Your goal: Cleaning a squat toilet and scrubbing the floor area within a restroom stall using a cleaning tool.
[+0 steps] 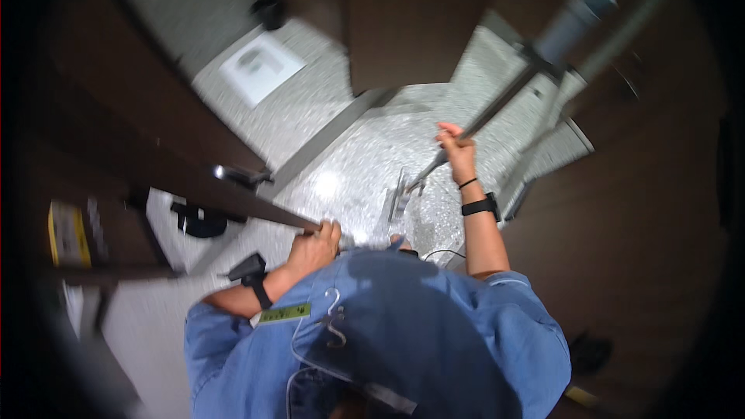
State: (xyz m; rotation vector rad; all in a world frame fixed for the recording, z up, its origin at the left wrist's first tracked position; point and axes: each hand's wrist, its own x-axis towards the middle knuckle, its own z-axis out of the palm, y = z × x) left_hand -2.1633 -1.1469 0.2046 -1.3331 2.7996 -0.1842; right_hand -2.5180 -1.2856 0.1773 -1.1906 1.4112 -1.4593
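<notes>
My left hand (317, 247) grips the near edge of a dark brown door panel (256, 203), fingers curled over it. A metal door handle (241, 174) sticks out of that panel farther up. My right hand (458, 154) is closed around the dark shaft of a long-handled tool (503, 99), held at a slant. The shaft runs up right towards a grey cylinder (564, 26) with a pale rim; blur hides how they join. Its lower end is near a thin metal frame (398, 195) low over the speckled floor (349, 151). What kind of tool it is, I cannot tell.
Another brown panel (419, 17) stands ahead, and a brown surface (628, 215) fills the right side. A grey strip (332, 139) crosses the floor. Beyond it are a white square sheet-like thing (262, 67) and a black object (269, 11). A yellow-edged label (68, 235) is at far left.
</notes>
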